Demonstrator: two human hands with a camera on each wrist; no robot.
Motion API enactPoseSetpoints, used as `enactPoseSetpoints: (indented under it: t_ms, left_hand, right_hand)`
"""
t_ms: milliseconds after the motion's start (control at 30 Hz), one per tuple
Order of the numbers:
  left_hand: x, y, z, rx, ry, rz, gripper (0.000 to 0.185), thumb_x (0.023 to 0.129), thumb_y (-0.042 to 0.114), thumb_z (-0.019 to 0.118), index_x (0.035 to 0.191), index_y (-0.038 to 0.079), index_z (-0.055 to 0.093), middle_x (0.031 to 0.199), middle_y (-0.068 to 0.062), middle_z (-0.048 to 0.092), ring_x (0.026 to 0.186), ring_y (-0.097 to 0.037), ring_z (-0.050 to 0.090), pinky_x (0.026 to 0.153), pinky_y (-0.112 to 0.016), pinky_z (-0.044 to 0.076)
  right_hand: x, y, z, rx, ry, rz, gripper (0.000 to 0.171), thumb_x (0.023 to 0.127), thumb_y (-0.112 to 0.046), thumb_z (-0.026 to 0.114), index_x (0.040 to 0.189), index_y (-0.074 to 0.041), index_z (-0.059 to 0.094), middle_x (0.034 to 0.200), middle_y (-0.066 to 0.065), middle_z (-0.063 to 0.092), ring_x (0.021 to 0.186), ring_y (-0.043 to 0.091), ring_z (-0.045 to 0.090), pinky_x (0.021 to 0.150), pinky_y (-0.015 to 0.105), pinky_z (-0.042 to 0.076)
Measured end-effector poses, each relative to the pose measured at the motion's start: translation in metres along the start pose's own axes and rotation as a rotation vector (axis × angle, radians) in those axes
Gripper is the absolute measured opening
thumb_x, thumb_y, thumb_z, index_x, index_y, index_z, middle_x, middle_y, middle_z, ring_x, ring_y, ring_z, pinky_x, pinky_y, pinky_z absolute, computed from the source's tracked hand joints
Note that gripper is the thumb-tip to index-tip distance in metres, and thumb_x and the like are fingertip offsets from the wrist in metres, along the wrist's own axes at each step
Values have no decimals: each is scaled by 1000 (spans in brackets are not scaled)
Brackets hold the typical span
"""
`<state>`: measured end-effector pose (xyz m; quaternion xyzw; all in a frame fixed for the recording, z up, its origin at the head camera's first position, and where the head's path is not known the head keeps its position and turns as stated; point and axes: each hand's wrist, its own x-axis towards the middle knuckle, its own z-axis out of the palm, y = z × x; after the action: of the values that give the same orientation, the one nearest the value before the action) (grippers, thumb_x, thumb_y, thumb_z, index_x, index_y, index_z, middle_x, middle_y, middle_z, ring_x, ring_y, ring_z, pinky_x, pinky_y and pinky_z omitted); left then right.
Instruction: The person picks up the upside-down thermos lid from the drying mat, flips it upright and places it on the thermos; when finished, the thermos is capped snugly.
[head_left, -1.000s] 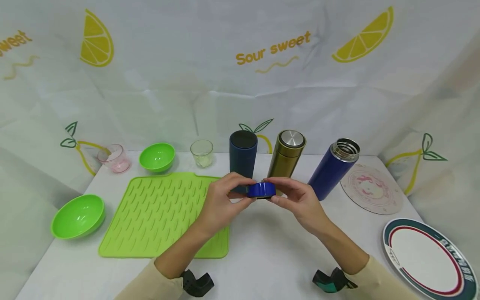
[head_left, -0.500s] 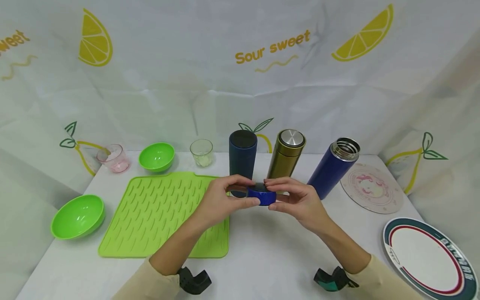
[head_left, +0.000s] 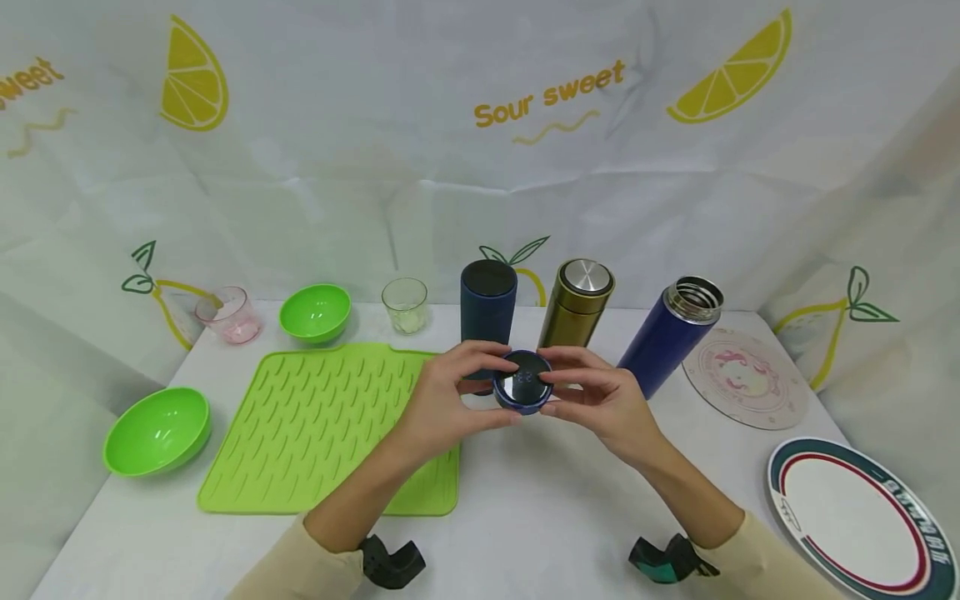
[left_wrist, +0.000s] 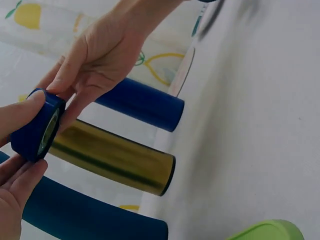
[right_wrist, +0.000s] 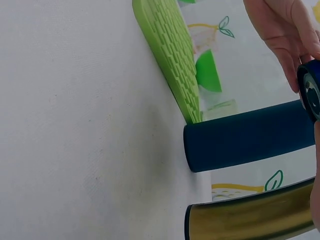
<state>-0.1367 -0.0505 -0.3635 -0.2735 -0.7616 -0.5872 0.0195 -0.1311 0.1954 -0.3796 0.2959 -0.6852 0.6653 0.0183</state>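
My left hand (head_left: 442, 400) and right hand (head_left: 607, 404) pinch a blue bottle lid (head_left: 522, 385) between them, one from each side. It is held above the table, and its glossy dark top faces the head camera. In the left wrist view the lid (left_wrist: 37, 125) shows its hollow underside. Behind the hands stand a dark teal thermos (head_left: 486, 312) and a gold thermos (head_left: 573, 312) with a steel-topped cap. To the right, a blue thermos (head_left: 656, 346) stands uncapped, its steel threaded mouth (head_left: 693, 298) exposed.
A green drying mat (head_left: 322, 433) lies left of centre. Green bowls (head_left: 157, 433), a pink glass (head_left: 232, 317) and a clear glass (head_left: 405, 307) stand around it. At right lie a pink round mat (head_left: 742, 379) and a white oval plate (head_left: 847, 521) with a dark rim.
The lid has tipped in my fingers: first seen side-on, it now turns its dark top up to the head camera. Both hands stay in nearly the same place.
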Motion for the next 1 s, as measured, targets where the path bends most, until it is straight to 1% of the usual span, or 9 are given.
enactPoseSetpoints:
  t_ms: [100,200,400,533,667,733,800,900,1000]
  left_hand:
    - [0,1,2,88,-4,50,47,72,8,92,116,8,75,131,-8,64,123,-26,65,95,-27,60]
    - [0,1,3,121,-13,87,46,72,7,92,115,8,75,132,-8,64,124,-26,64,96,-28,60]
    - [-1,-1,4,171,-33,141,45,73,8,92,116,9,77,137,-9,64,126,-26,64,99,-30,59]
    - [-2,-1,4,211,-22,160,44,73,12,92,115,11,78,132,-8,67,123,-24,66,100,-32,58]
    - [-3,1,2,223,-11,146,44,72,15,93,114,12,78,130,-5,68,121,-21,66,99,-32,58]
    - [-4,3,0,233,-3,137,44,72,17,93,114,13,79,129,-3,68,121,-20,66,100,-33,58]
    - [-4,5,-2,239,5,131,44,71,18,94,113,13,79,128,-2,68,120,-20,66,100,-33,58]
    - [-5,5,-5,249,16,123,43,70,18,95,110,13,79,126,-2,69,121,-21,66,100,-34,58]
    - [-6,4,-7,263,22,113,42,70,17,95,109,13,79,125,-2,69,121,-22,66,99,-34,58]
  right_hand:
    - [-1,1,1,-15,5,8,33,82,15,74,114,10,72,134,-6,63,122,10,63,96,25,59]
    - [-2,2,2,-25,6,7,32,81,15,75,113,11,72,134,-6,63,122,10,63,96,25,59]
    - [-4,1,3,-51,7,27,33,79,15,77,111,13,71,134,-7,62,120,10,63,89,22,61]
    - [-4,-1,4,-86,-3,22,34,79,15,77,112,15,69,134,-8,63,123,9,63,94,24,60]
    - [-4,-10,-2,-138,-16,-2,41,80,15,76,119,17,64,140,-8,61,129,8,61,102,25,56]
    - [-4,-18,-9,-162,1,-36,44,79,18,75,121,18,61,143,-5,60,130,8,61,103,24,55]
    - [-5,-27,-20,-154,39,-88,47,78,22,74,122,18,60,143,0,60,131,10,61,104,23,54]
    - [-6,-42,-39,-98,121,-211,47,76,24,73,120,21,59,140,10,60,130,16,62,103,25,55]
    - [-7,-56,-60,-45,241,-345,50,75,21,77,121,24,57,136,16,61,128,23,62,103,27,55]
